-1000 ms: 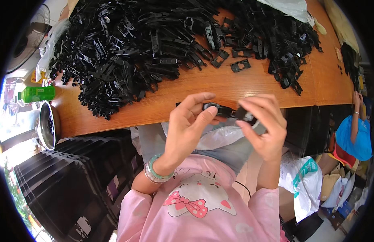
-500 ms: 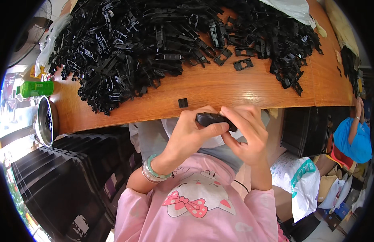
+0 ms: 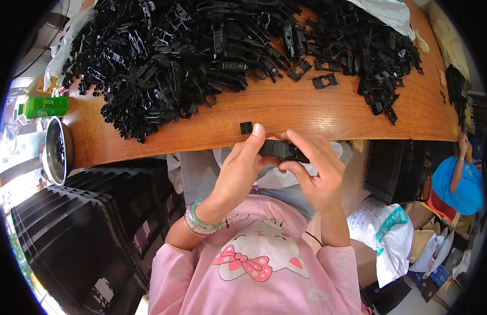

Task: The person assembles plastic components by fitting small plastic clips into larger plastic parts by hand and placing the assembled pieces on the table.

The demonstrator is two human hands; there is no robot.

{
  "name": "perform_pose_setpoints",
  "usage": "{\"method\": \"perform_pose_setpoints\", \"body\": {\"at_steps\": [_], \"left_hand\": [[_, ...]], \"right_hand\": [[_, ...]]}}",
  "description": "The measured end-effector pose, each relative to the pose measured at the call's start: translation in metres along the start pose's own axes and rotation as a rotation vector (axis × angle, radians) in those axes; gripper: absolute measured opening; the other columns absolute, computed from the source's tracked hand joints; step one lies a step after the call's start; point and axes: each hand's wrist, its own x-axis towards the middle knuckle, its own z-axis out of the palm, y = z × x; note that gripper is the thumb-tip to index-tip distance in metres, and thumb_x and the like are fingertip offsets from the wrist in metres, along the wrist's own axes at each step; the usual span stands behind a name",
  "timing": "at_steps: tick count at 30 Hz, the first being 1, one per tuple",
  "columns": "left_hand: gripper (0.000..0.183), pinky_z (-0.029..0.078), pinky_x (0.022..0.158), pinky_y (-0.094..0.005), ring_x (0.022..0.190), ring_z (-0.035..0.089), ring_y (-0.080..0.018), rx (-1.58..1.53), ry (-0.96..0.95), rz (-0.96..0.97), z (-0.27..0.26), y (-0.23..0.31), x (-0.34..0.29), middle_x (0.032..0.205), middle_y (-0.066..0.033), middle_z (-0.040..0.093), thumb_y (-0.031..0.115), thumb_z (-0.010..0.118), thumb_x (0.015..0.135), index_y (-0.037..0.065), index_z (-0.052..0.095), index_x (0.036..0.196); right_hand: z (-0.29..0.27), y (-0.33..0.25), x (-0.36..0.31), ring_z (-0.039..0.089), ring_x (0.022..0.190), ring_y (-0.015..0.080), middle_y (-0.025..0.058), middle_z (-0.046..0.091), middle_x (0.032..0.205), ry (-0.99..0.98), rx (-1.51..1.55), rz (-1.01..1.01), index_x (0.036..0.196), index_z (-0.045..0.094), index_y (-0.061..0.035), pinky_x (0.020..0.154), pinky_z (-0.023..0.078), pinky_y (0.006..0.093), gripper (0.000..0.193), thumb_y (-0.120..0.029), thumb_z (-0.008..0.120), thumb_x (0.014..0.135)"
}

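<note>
A black plastic part [image 3: 283,150], long and narrow with an opening and ridges on its upper face, is held between my hands just off the table's near edge. My left hand [image 3: 242,167] has its fingers under the part's left end, with the thumb raised off it. At the other end, my right hand [image 3: 319,170] pinches the part between thumb and fingers. A small square black piece [image 3: 246,128] lies on the table close to my left thumb. Beyond my hands, a large heap of black plastic parts [image 3: 170,68] covers the table's far side.
The wooden table [image 3: 201,131] ends just in front of me. To the left are a green bottle [image 3: 44,107], a metal bowl [image 3: 55,152] and stacked black crates [image 3: 70,231]. A white sack [image 3: 385,231] stands at right, with a person in blue [image 3: 456,184] farther off.
The part has turned in my hands, so its detailed face now shows. My left thumb has lifted off it. The view has shifted slightly.
</note>
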Motion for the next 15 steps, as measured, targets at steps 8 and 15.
{"method": "perform_pose_setpoints", "body": {"at_steps": [8, 15], "left_hand": [[0.051, 0.042, 0.069, -0.0270, 0.076, 0.054, -0.0114, 0.287, -0.104, 0.180, 0.000, -0.008, -0.003, 0.083, -0.0047, 0.060, 0.040, 0.037, 0.102, -0.005, 0.060, 0.093], [0.018, 0.045, 0.055, -0.0344, 0.063, 0.059, -0.0269, 1.422, 0.257, 0.743, -0.053, 0.013, -0.004, 0.075, -0.0114, 0.057, 0.015, 0.065, 0.086, -0.002, 0.060, 0.089]], "right_hand": [[-0.003, -0.006, -0.006, 0.060, 0.078, 0.0279, 0.0106, 0.067, 0.091, 0.001, -0.100, 0.035, 0.100, 0.063, 0.0031, 0.068, 0.047, 0.0356, 0.042, 0.001, 0.077, 0.060], [-0.011, 0.007, -0.018, 0.059, 0.070, 0.0170, 0.0092, 0.062, 0.081, -0.295, 0.023, 0.476, 0.102, 0.064, 0.0007, 0.059, 0.045, 0.0282, 0.034, 0.003, 0.074, 0.070]]}}
